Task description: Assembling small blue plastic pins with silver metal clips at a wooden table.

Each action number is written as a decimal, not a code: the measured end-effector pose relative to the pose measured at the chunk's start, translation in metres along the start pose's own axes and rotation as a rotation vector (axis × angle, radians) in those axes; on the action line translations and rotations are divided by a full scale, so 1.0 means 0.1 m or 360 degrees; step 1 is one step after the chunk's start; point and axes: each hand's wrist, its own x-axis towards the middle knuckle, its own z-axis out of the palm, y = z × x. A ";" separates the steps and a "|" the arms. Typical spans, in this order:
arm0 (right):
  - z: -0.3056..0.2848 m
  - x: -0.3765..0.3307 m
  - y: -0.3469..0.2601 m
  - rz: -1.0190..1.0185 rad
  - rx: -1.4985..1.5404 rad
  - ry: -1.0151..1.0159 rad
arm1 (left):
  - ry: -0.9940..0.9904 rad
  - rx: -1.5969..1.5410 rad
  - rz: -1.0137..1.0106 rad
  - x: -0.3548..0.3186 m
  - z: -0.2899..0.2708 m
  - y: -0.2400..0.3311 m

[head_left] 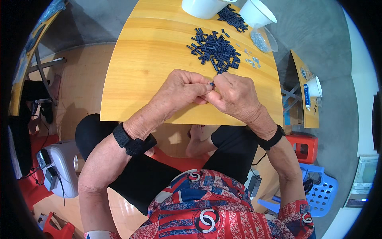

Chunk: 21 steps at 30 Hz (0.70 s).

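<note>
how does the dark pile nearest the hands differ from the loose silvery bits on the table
The dark pile is navy to black; the silvery bits are pale and shiny. The dark pile is large and heaped; the silvery bits are few and scattered. Both lie on the wooden table.

A part [212, 85] is held between the left hand [181, 89] and the right hand [236, 95], above the near portion of a table [147, 59]. Just beyond the hands, a heap [217, 49] is spread; farther off, a second heap [232, 20] is flanked by a left tub [203, 8] and a right tub [258, 14]. Beyond the right hand, loose pieces [254, 61] are scattered before a container [272, 42]. Well to the right, another tub [314, 87] is placed on a side table [311, 119].
</note>
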 end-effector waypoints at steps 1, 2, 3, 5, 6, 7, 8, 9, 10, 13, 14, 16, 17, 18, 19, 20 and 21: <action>0.01 0.00 0.00 -0.0005 0.0001 0.0017 | -0.0001 0.0009 0.0009 0.00 0.00 -0.01; 0.01 0.00 0.00 -0.0006 0.0001 0.0016 | -0.0002 0.0019 0.0019 0.00 0.01 0.00; 0.01 -0.01 -0.01 0.0001 0.0005 0.0019 | -0.0002 0.0018 0.0020 0.00 0.02 0.00; 0.01 -0.01 -0.02 0.0009 0.0003 0.0024 | 0.0041 0.0043 0.0014 -0.01 0.05 0.03; 0.01 -0.01 -0.03 0.0025 0.0017 0.0035 | 0.0036 0.0043 0.0018 -0.01 0.05 0.02; 0.02 -0.01 -0.03 0.0042 0.0029 0.0046 | 0.0031 0.0018 0.0031 -0.02 0.05 0.01; 0.03 -0.01 -0.03 0.0046 0.0017 0.0047 | 0.0022 -0.0008 0.0045 -0.02 0.05 0.01; 0.04 -0.02 -0.02 0.0045 0.0014 0.0058 | 0.0011 -0.0007 0.0052 -0.02 0.05 0.01; 0.04 -0.02 -0.01 0.0044 0.0010 0.0068 | 0.0018 -0.0010 0.0033 -0.03 0.05 0.03; 0.05 -0.02 -0.02 0.0067 0.0043 0.0055 | 0.0035 -0.0005 0.0015 -0.03 0.03 0.03; 0.05 -0.02 -0.02 0.0069 0.0043 0.0056 | 0.0042 0.0002 0.0016 -0.04 0.03 0.03; 0.05 -0.03 -0.01 0.0142 0.0019 0.0045 | 0.0029 0.0000 0.0033 -0.04 0.04 0.03; 0.05 -0.03 -0.01 0.0142 0.0022 0.0045 | 0.0021 -0.0003 0.0052 -0.03 0.04 0.04; 0.05 -0.03 0.00 0.0164 0.0032 0.0043 | 0.0023 -0.0003 0.0049 -0.03 0.04 0.03; 0.05 -0.03 0.00 0.0185 0.0042 0.0041 | 0.0033 0.0020 0.0037 -0.02 0.04 0.03; 0.03 -0.03 -0.01 0.0185 0.0045 0.0040 | 0.0043 0.0042 0.0024 -0.02 0.04 0.02; 0.01 -0.02 -0.02 0.0166 0.0044 -0.0011 | 0.0045 0.0041 0.0023 -0.02 0.03 0.01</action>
